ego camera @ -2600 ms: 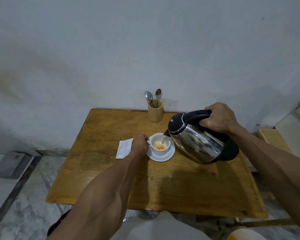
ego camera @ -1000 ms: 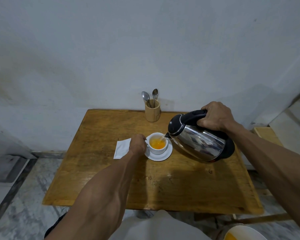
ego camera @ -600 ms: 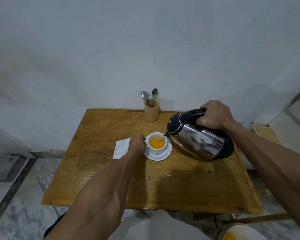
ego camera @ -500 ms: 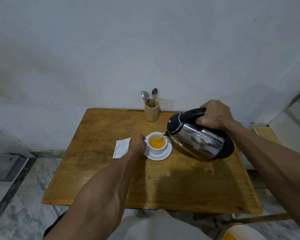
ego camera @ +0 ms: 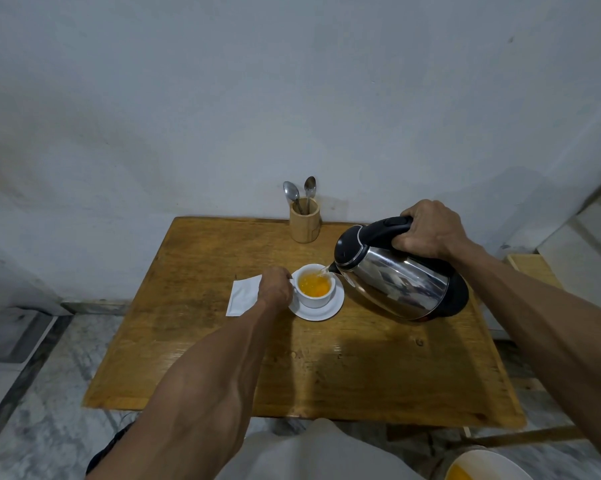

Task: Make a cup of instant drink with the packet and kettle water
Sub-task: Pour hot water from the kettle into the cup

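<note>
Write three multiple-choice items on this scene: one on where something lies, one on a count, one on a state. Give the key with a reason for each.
1. Where does the white packet lie?
A. On the table, on the far side of the left hand from the cup
B. Inside the wooden holder
C. Under the kettle

2. How many spoons stand in the wooden holder?
A. One
B. Two
C. Four

3. What is the kettle doing?
A. Standing upright on the table
B. Lying on the floor
C. Tilted in the right hand, spout over the cup

Key:
1 A: the packet lies flat on the table, partly hidden behind the left hand, which is at the handle side of the cup.
2 B: two spoon bowls rise above the holder's rim.
3 C: the right hand grips the black handle and a thin stream runs from the spout into the orange drink.
</note>
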